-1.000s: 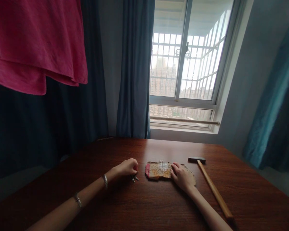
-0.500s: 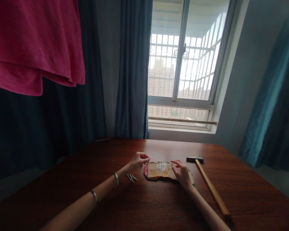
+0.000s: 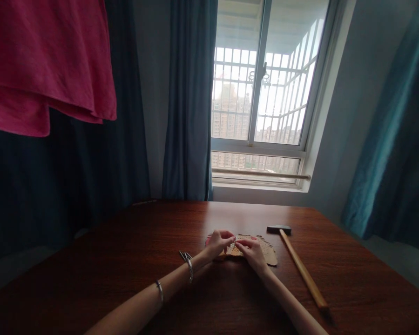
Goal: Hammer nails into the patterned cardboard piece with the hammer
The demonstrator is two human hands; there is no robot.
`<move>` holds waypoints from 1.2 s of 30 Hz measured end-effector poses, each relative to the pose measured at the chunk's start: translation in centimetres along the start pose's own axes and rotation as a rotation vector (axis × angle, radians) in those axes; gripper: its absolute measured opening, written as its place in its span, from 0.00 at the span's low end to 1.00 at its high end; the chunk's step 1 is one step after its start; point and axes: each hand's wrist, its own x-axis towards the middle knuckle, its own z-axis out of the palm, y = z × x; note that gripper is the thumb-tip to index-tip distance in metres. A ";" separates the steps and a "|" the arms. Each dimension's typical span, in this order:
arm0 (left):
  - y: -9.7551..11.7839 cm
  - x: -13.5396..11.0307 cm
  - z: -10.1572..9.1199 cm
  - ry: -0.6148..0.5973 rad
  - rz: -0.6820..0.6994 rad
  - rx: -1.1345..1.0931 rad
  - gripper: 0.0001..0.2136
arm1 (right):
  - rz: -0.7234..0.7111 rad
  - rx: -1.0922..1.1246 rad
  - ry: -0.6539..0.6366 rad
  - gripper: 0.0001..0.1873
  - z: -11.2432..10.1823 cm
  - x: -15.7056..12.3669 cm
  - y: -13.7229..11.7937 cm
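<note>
A patterned piece of cardboard (image 3: 270, 257) with a jagged edge lies on the table, partly hidden under both hands. My left hand (image 3: 219, 244) is over its left part, thumb and fingers pinched on a thin nail (image 3: 235, 241) that points downward. My right hand (image 3: 252, 253) meets it from the other side, its fingertips closed at the same nail. Whether the nail's tip touches the cardboard I cannot tell. Several loose nails (image 3: 183, 254) lie beside my left wrist, partly covered by it.
To the right, a hammer (image 3: 303, 270) with a wooden handle and dark head rests on the brown wooden table (image 3: 125, 251). A pink cloth (image 3: 49, 65) hangs at upper left. Blue curtains (image 3: 188, 102) flank a barred window (image 3: 258, 93) behind the table.
My left hand has moved right with the nail, over the cardboard. My right hand has shifted left, and its fingers have closed beside the left fingertips. The view has turned slightly.
</note>
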 end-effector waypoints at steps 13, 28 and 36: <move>-0.4 2.2 -0.7 0.255 0.153 0.026 0.16 | -0.009 -0.145 0.037 0.14 -0.5 2.8 1.1; -4.6 5.0 -1.0 0.500 -0.026 -0.319 0.19 | -0.057 -0.225 0.011 0.12 1.0 4.2 3.1; -4.9 4.9 -1.1 0.435 -0.003 -0.336 0.18 | -0.093 -0.250 0.003 0.11 1.4 4.3 4.4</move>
